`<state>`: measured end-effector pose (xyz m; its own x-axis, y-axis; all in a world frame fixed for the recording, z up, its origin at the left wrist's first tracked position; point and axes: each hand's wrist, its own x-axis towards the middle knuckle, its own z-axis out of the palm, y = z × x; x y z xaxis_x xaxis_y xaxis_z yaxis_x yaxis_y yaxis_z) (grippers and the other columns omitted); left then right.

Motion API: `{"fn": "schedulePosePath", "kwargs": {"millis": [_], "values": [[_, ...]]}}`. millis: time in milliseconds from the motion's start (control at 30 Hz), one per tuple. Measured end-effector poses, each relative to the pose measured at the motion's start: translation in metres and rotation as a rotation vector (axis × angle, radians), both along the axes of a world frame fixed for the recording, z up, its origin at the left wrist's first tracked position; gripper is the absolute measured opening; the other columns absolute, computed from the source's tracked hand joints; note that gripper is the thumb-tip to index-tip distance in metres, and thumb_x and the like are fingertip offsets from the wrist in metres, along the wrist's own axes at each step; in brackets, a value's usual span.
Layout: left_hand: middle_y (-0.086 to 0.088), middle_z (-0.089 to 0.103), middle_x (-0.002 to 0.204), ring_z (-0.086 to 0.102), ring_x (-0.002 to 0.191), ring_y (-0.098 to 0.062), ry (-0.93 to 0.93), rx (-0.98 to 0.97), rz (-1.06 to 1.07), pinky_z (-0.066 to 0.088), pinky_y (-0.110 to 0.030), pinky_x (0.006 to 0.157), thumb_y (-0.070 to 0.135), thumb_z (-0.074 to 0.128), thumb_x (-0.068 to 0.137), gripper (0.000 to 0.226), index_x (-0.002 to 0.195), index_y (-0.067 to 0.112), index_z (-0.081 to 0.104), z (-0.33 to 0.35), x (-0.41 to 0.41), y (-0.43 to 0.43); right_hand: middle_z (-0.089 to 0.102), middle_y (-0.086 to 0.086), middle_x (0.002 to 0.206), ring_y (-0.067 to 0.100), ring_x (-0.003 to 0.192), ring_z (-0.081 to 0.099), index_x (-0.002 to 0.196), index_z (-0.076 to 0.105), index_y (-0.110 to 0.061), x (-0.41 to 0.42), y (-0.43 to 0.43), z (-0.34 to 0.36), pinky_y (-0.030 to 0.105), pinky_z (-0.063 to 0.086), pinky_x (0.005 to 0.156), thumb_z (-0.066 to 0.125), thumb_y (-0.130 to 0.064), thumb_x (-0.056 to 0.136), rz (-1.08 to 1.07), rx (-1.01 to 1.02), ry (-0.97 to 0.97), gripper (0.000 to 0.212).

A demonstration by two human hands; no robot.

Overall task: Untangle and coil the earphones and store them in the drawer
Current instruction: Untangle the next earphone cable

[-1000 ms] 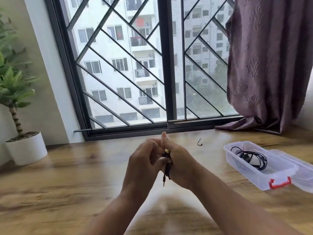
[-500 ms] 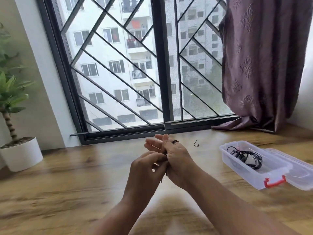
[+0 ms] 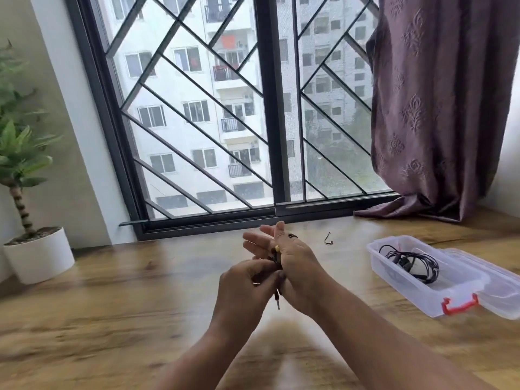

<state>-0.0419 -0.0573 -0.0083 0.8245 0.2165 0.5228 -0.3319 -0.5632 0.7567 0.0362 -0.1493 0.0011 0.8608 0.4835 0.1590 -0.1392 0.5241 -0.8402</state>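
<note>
A black pair of earphones [image 3: 275, 256] is bunched between my two hands above the wooden table [image 3: 112, 305]. My left hand [image 3: 243, 288] pinches the cable from the left. My right hand [image 3: 295, 266] holds the bundle against its palm side, several fingers stretched up and to the left. The plug end [image 3: 278, 301] dangles below the hands. Most of the cable is hidden between the hands. To the right stands an open clear plastic box [image 3: 416, 288] with a red latch, and a second coiled black earphone [image 3: 410, 261] lies inside it.
The box's clear lid [image 3: 495, 280] lies open to its right. A small dark hook [image 3: 327, 239] lies on the table near the window frame. A white potted plant [image 3: 38, 254] stands at the far left. A purple curtain [image 3: 439, 108] hangs down to the table at the back right.
My right hand's fingers have spread out from a closed grip. My left hand has dropped lower along the bundle, and the plug still hangs below the hands. The view shifted slightly.
</note>
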Motion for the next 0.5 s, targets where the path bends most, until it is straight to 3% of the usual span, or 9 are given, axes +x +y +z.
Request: {"fn": "schedulePosePath", "kwargs": {"millis": [100,167,233,300,367,400,467,500], "values": [[0.009,0.074,0.070,0.067,0.066,-0.007,0.011,-0.023,0.016,0.052,-0.022,0.063,0.020,0.078,0.082,0.009,0.081,0.028,0.081,-0.001,0.000,0.001,0.075,0.010,0.121,0.020,0.116,0.070,0.134,0.049,-0.013,0.000,0.000,0.004,0.044,0.044,0.111,0.041,-0.070,0.089,0.056,0.033,0.069,0.073],[0.010,0.074,0.071,0.068,0.069,-0.007,0.008,-0.011,0.046,0.050,-0.019,0.062,0.020,0.077,0.081,0.009,0.078,0.028,0.080,-0.001,0.001,0.001,0.074,0.011,0.124,0.021,0.123,0.066,0.137,0.048,-0.013,0.001,-0.001,0.007,0.047,0.045,0.110,0.039,-0.079,0.079,0.098,0.053,0.110,0.089],[0.012,0.075,0.072,0.069,0.071,-0.002,0.007,-0.036,0.063,0.048,-0.013,0.062,0.019,0.076,0.081,0.009,0.077,0.027,0.079,-0.001,0.001,0.001,0.072,0.011,0.128,0.021,0.130,0.058,0.142,0.043,-0.011,0.002,-0.002,0.009,0.052,0.044,0.109,0.032,-0.085,0.081,0.133,0.064,0.148,0.097],[0.012,0.075,0.072,0.068,0.071,-0.001,0.006,-0.053,0.076,0.046,-0.010,0.062,0.018,0.075,0.081,0.010,0.076,0.026,0.077,-0.001,0.002,0.001,0.072,0.008,0.116,0.021,0.132,0.053,0.145,0.039,-0.008,0.003,-0.004,0.011,0.056,0.036,0.115,0.029,-0.086,0.083,0.146,0.077,0.179,0.101],[0.013,0.074,0.070,0.068,0.069,0.000,-0.003,-0.043,0.089,0.045,-0.008,0.061,0.016,0.074,0.082,0.013,0.073,0.026,0.075,0.000,0.002,0.003,0.066,0.005,0.094,0.020,0.127,0.053,0.143,0.042,-0.004,0.003,-0.006,0.011,0.051,0.032,0.118,0.034,-0.086,0.078,0.143,0.075,0.189,0.105],[0.013,0.074,0.069,0.068,0.068,0.001,-0.010,-0.036,0.094,0.045,-0.008,0.061,0.016,0.073,0.083,0.014,0.073,0.026,0.075,0.000,0.003,0.003,0.064,0.006,0.094,0.021,0.121,0.052,0.142,0.044,-0.002,0.003,-0.007,0.011,0.047,0.033,0.117,0.037,-0.086,0.074,0.140,0.070,0.189,0.108],[0.014,0.074,0.069,0.068,0.067,0.001,-0.017,-0.047,0.096,0.046,-0.008,0.061,0.016,0.073,0.083,0.014,0.074,0.027,0.076,0.000,0.003,0.005,0.062,0.020,0.127,0.026,0.114,0.046,0.142,0.046,-0.002,0.002,-0.009,0.012,0.045,0.036,0.110,0.039,-0.085,0.073,0.130,0.059,0.198,0.108],[0.014,0.074,0.069,0.068,0.067,0.001,-0.018,-0.054,0.097,0.047,-0.009,0.060,0.017,0.073,0.083,0.014,0.075,0.027,0.076,-0.001,0.004,0.006,0.049,0.024,0.150,0.028,0.116,0.046,0.143,0.044,0.000,0.001,-0.010,0.013,0.044,0.036,0.107,0.038,-0.086,0.076,0.137,0.055,0.204,0.109]]}}
